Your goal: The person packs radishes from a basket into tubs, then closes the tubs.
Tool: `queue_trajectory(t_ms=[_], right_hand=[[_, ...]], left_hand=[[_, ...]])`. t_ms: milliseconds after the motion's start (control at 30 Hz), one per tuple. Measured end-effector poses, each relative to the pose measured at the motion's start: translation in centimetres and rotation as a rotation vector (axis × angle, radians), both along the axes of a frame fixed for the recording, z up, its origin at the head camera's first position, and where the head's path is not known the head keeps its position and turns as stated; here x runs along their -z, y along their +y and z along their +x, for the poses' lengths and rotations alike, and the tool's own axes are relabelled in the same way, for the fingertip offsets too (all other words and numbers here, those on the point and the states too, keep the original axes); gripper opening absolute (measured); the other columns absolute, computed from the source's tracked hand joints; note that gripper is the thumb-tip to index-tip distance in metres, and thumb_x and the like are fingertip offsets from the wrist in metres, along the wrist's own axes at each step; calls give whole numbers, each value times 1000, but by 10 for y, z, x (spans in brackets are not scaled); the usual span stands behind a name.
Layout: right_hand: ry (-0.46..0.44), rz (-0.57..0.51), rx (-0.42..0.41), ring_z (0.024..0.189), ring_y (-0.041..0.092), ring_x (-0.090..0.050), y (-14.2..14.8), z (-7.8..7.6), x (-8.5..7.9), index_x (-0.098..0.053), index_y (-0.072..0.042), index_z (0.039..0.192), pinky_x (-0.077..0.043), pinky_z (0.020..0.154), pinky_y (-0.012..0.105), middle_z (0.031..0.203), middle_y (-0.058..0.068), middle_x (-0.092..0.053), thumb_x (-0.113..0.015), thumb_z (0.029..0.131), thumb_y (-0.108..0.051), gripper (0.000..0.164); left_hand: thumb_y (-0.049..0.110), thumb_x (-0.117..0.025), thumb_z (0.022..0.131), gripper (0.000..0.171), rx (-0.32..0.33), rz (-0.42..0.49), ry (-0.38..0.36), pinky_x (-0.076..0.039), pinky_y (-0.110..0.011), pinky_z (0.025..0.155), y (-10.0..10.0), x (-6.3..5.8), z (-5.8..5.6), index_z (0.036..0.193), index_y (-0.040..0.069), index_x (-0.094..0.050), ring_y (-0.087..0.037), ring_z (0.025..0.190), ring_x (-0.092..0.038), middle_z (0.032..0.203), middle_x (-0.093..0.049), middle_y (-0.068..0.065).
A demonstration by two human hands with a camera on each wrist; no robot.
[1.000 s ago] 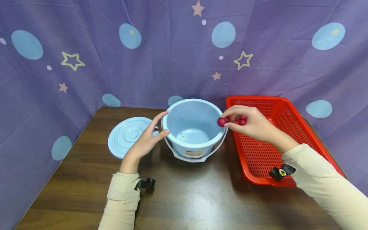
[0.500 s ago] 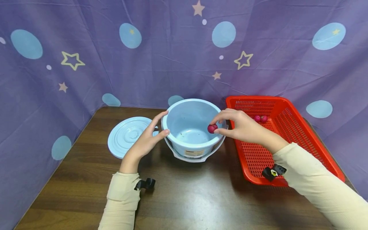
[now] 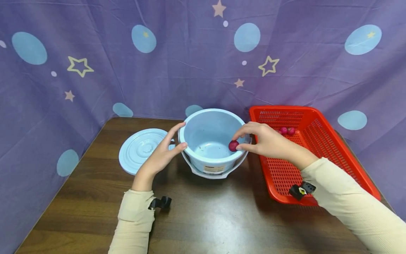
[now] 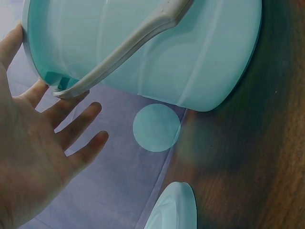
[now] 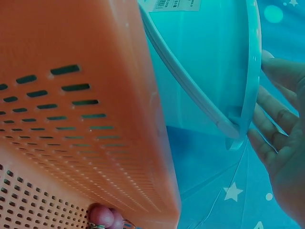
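A light blue bucket (image 3: 210,158) stands upright in the middle of the head view, its handle hanging down at the front. My left hand (image 3: 162,153) touches the bucket's left rim with thumb and forefinger; the left wrist view shows the other fingers spread and relaxed. Over the right part of the bucket's mouth, my right hand (image 3: 266,141) pinches a dark pink radish (image 3: 233,145) between thumb and fingertips. In the right wrist view the radish is hidden behind the bucket's wall. Two more radishes (image 3: 287,131) lie in the red basket (image 3: 272,185).
A round light blue lid (image 3: 134,150) lies on the wooden table (image 3: 196,211), left of the bucket and partly behind the left hand. The basket stands close to the bucket's right side. A purple curtain (image 3: 190,63) hangs behind the table.
My right hand has moved left from the basket side, bringing the radish over the bucket's mouth and slightly lower. The two radishes in the basket have come into view. My left hand has stayed still.
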State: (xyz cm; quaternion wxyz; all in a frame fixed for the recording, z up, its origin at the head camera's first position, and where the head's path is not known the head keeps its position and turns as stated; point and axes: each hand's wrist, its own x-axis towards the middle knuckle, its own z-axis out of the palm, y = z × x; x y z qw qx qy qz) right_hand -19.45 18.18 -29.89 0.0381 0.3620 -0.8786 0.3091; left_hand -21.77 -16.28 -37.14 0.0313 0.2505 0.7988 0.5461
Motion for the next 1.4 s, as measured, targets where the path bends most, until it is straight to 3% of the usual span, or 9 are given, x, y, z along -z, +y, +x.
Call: queue_trajectory(t_ms=[233,500,600,800,1033,1233,1400], right_hand=[[30,-27,-3,101,14,-58,3,-1,-3,-74,-14,109,-50,90,38,106,-3,-69,-84,79,-11,31],[91,-90,68,85,15,-56,18,-10,-5,-74,-11,108,-46,70,23,95,1,-67,-83,80,-8,30],[104,-97,107,82,11,-55,27,-15,-3,-74,-11,106,-45,68,23,91,-3,-66,-83,81,-8,27],[35,-96,207,79,12,-62,43,-22,3,-73,-10,106,-50,73,24,90,-4,-68,-80,84,-8,24],[-78,-101,334,72,16,-64,63,-30,13,-72,-7,109,-51,69,20,87,6,-70,-77,87,-10,23],[-56,-65,384,83,12,-64,81,-38,26,-72,-6,109,-48,81,27,97,8,-72,-75,89,-14,22],[-40,-33,430,82,15,-64,95,-45,39,-72,-2,108,-47,75,24,93,10,-72,-76,88,-12,23]], left_hand=[[37,-60,98,65,0,0,3,-27,-51,109,1,-1,0,155,28,-31,-21,132,-35,157,-30,0],[35,-60,98,64,1,3,6,-26,-53,109,0,1,-2,155,26,-31,-21,133,-35,157,-30,0],[36,-60,98,65,0,5,7,-26,-53,109,0,0,-2,155,26,-31,-22,134,-34,157,-30,0],[40,-60,97,65,0,4,-8,-26,-53,109,1,-1,0,155,30,-31,-21,137,-32,158,-28,2],[36,-60,98,65,8,13,-14,-25,-56,110,1,-1,-1,155,27,-30,-23,137,-31,159,-27,0],[34,-59,98,64,6,12,-15,-24,-56,110,1,-1,0,155,27,-31,-22,137,-31,159,-27,1],[35,-59,98,64,4,9,-15,-25,-55,110,1,-3,1,155,28,-31,-22,137,-31,159,-27,1]])
